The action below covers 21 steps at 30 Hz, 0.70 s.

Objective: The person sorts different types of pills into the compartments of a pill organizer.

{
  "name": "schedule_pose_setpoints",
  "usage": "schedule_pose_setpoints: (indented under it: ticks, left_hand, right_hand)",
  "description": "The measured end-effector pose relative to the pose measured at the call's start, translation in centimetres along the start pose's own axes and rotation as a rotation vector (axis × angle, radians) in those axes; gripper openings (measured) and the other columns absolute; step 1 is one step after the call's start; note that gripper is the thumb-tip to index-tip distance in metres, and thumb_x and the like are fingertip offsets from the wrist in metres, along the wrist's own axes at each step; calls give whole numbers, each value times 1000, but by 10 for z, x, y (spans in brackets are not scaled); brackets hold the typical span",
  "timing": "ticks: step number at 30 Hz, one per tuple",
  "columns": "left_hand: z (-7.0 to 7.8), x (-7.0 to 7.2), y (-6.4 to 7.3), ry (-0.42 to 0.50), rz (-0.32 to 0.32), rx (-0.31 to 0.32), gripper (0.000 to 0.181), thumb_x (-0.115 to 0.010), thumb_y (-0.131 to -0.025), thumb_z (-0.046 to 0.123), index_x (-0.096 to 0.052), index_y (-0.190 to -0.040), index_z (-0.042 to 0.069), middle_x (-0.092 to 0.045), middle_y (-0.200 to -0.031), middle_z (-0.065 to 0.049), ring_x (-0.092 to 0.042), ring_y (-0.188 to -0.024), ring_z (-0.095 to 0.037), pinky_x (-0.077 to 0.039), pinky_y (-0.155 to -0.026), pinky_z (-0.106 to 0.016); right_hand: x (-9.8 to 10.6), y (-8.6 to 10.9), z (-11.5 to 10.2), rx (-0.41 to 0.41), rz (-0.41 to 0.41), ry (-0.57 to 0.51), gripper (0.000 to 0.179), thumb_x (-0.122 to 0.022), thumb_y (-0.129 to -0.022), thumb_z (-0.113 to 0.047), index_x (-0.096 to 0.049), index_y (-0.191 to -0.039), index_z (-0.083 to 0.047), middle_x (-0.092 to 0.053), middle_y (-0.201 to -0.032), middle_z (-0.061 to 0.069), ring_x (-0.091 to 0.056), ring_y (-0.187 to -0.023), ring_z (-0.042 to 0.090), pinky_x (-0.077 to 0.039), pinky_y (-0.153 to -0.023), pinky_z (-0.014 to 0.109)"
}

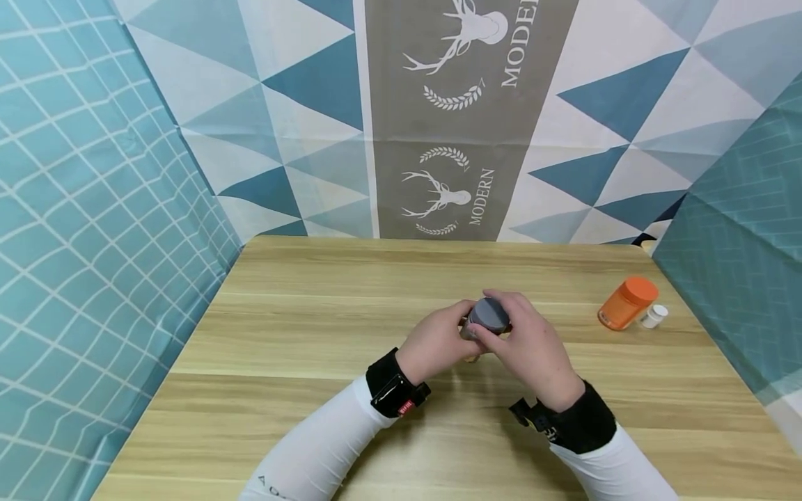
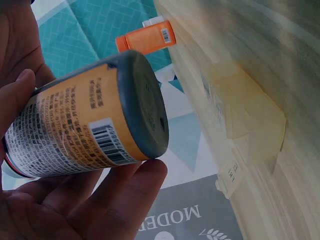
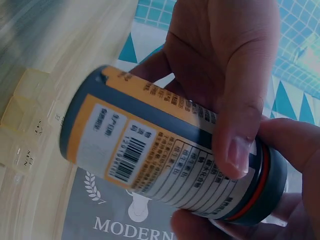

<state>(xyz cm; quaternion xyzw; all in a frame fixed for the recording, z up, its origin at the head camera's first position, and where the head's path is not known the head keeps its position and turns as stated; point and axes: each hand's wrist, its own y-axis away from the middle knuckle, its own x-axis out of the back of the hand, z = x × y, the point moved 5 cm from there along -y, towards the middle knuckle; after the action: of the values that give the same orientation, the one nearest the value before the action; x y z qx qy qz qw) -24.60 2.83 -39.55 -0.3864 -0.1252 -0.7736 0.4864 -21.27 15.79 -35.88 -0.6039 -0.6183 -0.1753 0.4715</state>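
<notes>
Both hands meet on a supplement bottle (image 2: pixel 75 125) with a dark grey body and an orange and white printed label. My left hand (image 1: pixel 438 342) grips the bottle's body, its thumb lying along the label in the right wrist view. Round the dark grey cap (image 1: pixel 490 315) curl the fingers and thumb of my right hand (image 1: pixel 534 341). A red ring shows just below the cap in the right wrist view. Under the bottle, a translucent yellowish pill organizer (image 2: pixel 255 117) with day letters sits on the table, mostly hidden by the hands in the head view.
Toward the right of the wooden table (image 1: pixel 301 313) stand an orange bottle (image 1: pixel 626 304) and a small white bottle (image 1: pixel 654 316) side by side. Patterned cloth (image 1: pixel 313 139) hangs behind the far edge, and blue checked cloth (image 1: pixel 94 243) along the left.
</notes>
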Motion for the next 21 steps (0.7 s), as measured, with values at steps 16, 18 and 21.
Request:
schedule_pose_setpoints:
  ticks: [16, 18, 21]
  left_hand:
    - [10, -6, 4, -27, -16, -61, 43, -77, -79, 42, -59, -115, 28, -60, -81, 17, -52, -65, -1, -45, -56, -18]
    - [10, -5, 5, -26, -12, -63, 44, -76, -79, 44, -59, -116, 29, -59, -79, 18, -52, -64, -1, -45, -54, -18]
    - [8, -3, 5, -7, -19, -57, 40, -76, -79, 44, -60, -113, 30, -59, -75, 17, -52, -61, -1, -44, -54, -18]
  right_hand:
    - [3, 0, 13, -72, -58, 151, 59, -55, -87, -64, -63, -102, -8, -63, -76, 3, -51, -58, 15, -39, -46, 28]
    - [3, 0, 12, -47, -57, 149, 53, -58, -88, -59, -63, -104, -9, -63, -77, 3, -51, -59, 15, -40, -46, 28]
    - [3, -1, 11, 10, -58, 148, 45, -62, -89, -52, -63, -106, -11, -64, -83, 3, -52, -65, 15, -42, -50, 29]
